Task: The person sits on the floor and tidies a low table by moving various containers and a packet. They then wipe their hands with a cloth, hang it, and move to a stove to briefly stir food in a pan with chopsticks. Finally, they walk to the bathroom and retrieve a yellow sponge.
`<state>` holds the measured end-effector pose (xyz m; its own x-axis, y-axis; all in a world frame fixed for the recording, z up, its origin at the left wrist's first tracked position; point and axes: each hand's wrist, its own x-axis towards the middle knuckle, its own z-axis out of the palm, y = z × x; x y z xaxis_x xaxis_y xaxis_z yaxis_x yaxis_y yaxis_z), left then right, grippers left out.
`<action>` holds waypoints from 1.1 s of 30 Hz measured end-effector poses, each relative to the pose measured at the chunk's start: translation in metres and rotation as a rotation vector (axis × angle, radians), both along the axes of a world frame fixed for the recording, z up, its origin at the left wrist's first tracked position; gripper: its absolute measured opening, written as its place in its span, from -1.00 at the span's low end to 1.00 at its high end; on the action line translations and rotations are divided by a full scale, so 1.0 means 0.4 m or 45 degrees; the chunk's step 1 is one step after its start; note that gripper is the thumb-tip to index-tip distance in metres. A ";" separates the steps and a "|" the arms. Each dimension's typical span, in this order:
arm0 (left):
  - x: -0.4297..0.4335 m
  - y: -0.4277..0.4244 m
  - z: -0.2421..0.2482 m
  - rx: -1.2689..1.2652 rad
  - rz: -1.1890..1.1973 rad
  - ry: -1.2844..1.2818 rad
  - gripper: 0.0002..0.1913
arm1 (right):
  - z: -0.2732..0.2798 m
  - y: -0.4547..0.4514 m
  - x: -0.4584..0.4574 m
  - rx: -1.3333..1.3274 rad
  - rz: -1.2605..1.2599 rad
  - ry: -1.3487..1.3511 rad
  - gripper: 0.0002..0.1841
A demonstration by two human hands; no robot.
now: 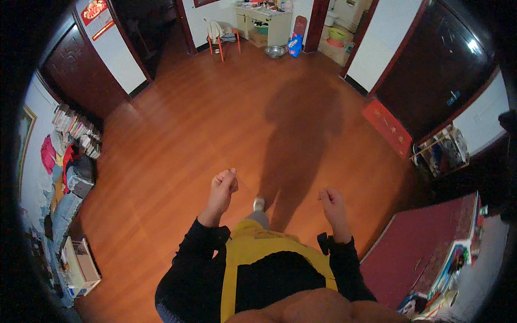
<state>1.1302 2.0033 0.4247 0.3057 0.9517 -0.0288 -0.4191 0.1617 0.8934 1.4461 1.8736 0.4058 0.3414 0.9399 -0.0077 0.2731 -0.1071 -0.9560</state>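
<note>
My left hand (pixel 223 189) is curled into a fist in front of my body, thumb on top, with nothing visible in it. To the right, my right hand (pixel 334 206) is also closed, and no object shows between its fingers. Both hands hang in the air above the reddish-brown floor (pixel 194 133), apart from each other and touching nothing. I wear a yellow apron (pixel 262 246) over black sleeves. One shoe (pixel 259 204) shows below the apron. My shadow falls ahead on the floor.
Ahead stand a stool with cloth (pixel 220 34), a cabinet (pixel 278 30), a metal basin (pixel 275 52) and a blue bag (pixel 295 45). At left are stacked books (pixel 76 123), a sofa (pixel 66 214) and a small cart (pixel 80 264). At right, a red mat (pixel 388 127), shoe rack (pixel 440 153) and dark-red table (pixel 420 246).
</note>
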 end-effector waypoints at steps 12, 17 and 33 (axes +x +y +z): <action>0.614 1.039 0.021 -0.341 -0.361 -0.159 -0.63 | 0.043 0.868 0.450 0.421 -0.465 0.760 -0.64; 0.961 1.330 0.008 -0.278 -0.810 -0.069 -0.65 | 0.016 1.119 0.622 0.269 -0.510 0.815 -0.69; 1.637 2.398 -0.239 -0.110 -1.027 0.722 -0.67 | -0.161 2.259 1.356 -1.123 0.858 -0.002 -0.52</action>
<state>1.7849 2.9625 0.3290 0.7811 0.4522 -0.4307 0.3314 0.2844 0.8996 1.9885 2.7770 0.3413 -0.2368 0.5983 -0.7655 0.5326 -0.5790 -0.6173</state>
